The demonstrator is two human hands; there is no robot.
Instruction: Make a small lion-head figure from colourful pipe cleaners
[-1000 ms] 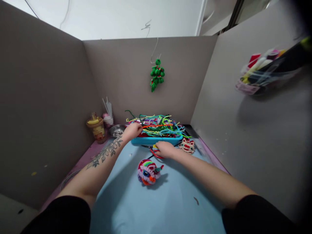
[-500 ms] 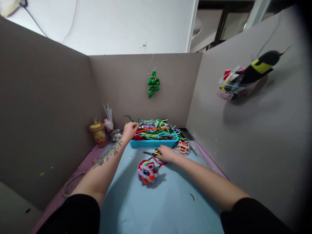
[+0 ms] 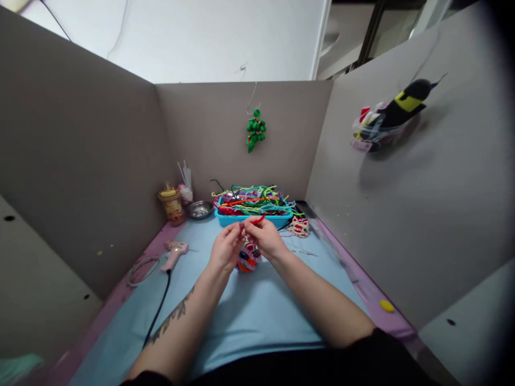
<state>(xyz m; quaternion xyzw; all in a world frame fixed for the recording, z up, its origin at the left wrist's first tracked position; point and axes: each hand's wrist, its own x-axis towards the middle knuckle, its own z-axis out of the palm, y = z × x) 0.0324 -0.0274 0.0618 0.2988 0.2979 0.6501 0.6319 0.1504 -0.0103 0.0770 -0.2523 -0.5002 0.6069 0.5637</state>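
Observation:
My left hand [image 3: 226, 245] and my right hand [image 3: 264, 238] meet above the middle of the table, fingertips pinched close together. Between them is a short red pipe cleaner [image 3: 260, 219], its end sticking out past my right fingers. Just below and behind my hands sits a round, colourful fuzzy lion head [image 3: 247, 261], partly hidden by them. A blue tray [image 3: 233, 220] heaped with many-coloured pipe cleaners [image 3: 257, 202] stands beyond my hands. To the right of my right hand, a thin cutting tool [image 3: 308, 252] lies on the blue cloth.
A pink glue gun [image 3: 174, 255] with a black cord lies at left. A metal bowl [image 3: 200, 210] and a lidded cup [image 3: 172, 206] stand behind it. A cream-and-red fuzzy face [image 3: 298, 227] rests right of the tray. Grey partitions [image 3: 201, 128] enclose the table.
My left hand has come back from the tray and my right hand has left the cutting tool. Both now meet in the middle, holding the red pipe cleaner. The view has shifted too.

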